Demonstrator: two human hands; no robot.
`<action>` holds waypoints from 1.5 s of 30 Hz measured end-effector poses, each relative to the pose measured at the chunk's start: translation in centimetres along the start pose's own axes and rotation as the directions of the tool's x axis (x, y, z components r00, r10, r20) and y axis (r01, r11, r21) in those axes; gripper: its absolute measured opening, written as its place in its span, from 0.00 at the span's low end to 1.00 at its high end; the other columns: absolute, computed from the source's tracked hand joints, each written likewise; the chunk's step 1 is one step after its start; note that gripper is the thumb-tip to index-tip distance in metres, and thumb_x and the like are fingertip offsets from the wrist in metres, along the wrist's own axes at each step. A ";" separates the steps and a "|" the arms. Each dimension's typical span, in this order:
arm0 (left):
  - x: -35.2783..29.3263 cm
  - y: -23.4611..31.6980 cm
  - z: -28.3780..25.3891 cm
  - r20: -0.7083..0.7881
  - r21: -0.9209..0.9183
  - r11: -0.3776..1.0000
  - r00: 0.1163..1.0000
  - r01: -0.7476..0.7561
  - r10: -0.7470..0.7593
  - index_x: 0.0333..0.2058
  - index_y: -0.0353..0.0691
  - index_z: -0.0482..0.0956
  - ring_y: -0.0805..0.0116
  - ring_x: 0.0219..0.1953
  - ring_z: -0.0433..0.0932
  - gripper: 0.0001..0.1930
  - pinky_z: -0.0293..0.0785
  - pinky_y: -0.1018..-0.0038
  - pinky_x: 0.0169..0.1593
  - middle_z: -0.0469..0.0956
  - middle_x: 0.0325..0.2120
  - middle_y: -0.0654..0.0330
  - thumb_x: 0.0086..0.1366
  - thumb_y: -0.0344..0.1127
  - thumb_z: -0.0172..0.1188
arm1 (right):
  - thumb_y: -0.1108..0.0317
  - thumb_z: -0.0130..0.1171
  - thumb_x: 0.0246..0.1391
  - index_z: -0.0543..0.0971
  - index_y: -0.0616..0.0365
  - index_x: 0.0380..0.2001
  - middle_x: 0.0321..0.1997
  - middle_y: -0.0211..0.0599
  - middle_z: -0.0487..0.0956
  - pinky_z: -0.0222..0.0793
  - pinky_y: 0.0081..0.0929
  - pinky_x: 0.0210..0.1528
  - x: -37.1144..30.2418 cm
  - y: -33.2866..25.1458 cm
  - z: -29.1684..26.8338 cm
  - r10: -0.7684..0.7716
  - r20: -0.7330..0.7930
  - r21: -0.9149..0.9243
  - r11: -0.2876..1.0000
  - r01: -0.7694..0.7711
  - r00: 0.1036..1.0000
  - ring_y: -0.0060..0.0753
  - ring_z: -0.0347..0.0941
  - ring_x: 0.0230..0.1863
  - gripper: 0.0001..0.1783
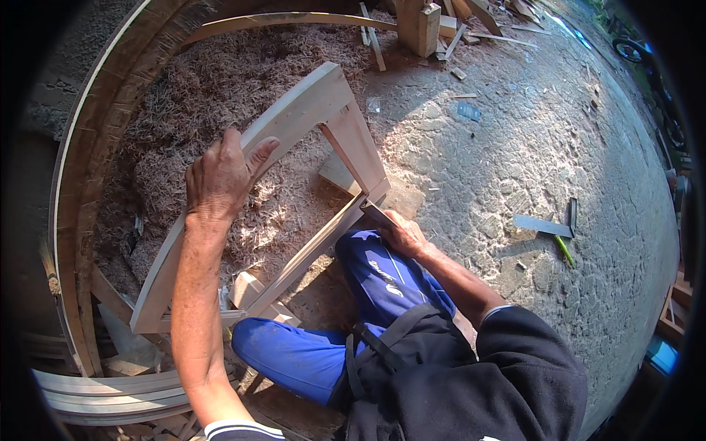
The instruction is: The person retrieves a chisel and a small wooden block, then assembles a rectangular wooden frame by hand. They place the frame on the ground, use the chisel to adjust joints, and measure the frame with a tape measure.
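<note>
A pale wooden frame [300, 104] with one broad, curved rail stands tilted in front of me, over wood shavings. My left hand [220, 180] is closed over that broad rail, its thumb lying on the near face. At the frame's near right corner, my right hand [404, 234] grips a short, dark brown bar-like tool [378, 216]. Its end is against or very close to the joint; contact is not certain, and the fingers hide the rest. Wooden blocks [248, 288] lie under the frame's lower side.
Curly shavings [180, 117] cover the ground at left, bordered by a large curved wooden piece [95, 140]. On the rough floor at right lie a try square [540, 223] and a green pencil-like stick [565, 251]. Curved strips [118, 397] are stacked at lower left; a wooden post [419, 29] stands at the back.
</note>
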State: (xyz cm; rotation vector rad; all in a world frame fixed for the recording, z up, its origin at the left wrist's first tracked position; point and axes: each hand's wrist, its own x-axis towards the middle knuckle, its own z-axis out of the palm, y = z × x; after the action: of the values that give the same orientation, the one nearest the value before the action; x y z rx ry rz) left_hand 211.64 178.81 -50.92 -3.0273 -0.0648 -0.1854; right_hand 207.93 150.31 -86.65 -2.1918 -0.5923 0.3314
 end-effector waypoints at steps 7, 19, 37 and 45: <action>-0.8 -2.3 -0.6 -0.126 0.065 0.997 0.991 -0.042 0.050 0.32 0.39 0.73 0.53 0.26 0.86 0.34 0.81 0.59 0.27 0.82 0.23 0.49 0.68 0.71 0.48 | 0.58 0.63 0.60 0.69 0.55 0.55 0.46 0.52 0.79 0.77 0.48 0.44 1.0 -2.4 -1.2 -0.185 -0.099 0.067 0.979 0.192 0.978 0.59 0.79 0.47 0.25; -1.1 -1.4 -1.1 -0.187 0.037 0.998 0.980 -0.059 0.065 0.31 0.37 0.75 0.56 0.22 0.85 0.35 0.81 0.61 0.23 0.81 0.18 0.50 0.69 0.70 0.47 | 0.70 0.58 0.53 0.68 0.56 0.52 0.45 0.53 0.77 0.75 0.52 0.41 2.1 -2.4 -0.6 -0.282 -0.124 -0.009 0.959 0.283 0.952 0.59 0.79 0.43 0.23; -0.8 -1.1 -0.9 -0.127 0.071 0.996 0.990 -0.057 0.065 0.31 0.35 0.75 0.52 0.24 0.86 0.35 0.81 0.60 0.24 0.82 0.21 0.47 0.69 0.69 0.47 | 0.66 0.53 0.60 0.68 0.58 0.49 0.40 0.54 0.78 0.75 0.55 0.38 2.9 -3.2 -1.3 -0.083 0.028 -0.118 0.989 0.086 0.996 0.62 0.79 0.38 0.15; -0.2 -0.9 -2.4 -0.102 0.053 0.999 0.995 -0.004 0.009 0.32 0.36 0.77 0.52 0.26 0.86 0.36 0.81 0.59 0.26 0.82 0.21 0.47 0.69 0.70 0.47 | 0.67 0.52 0.60 0.69 0.57 0.49 0.40 0.52 0.78 0.75 0.53 0.39 3.0 -2.5 -0.6 -0.206 -0.079 -0.031 0.978 0.205 0.975 0.59 0.79 0.41 0.15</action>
State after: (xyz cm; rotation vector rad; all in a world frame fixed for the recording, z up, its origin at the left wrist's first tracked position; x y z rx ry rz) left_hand 211.13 179.46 -48.47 -2.9591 -0.0504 -0.3325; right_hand 210.02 152.90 -84.41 -2.1319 -0.7728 0.1248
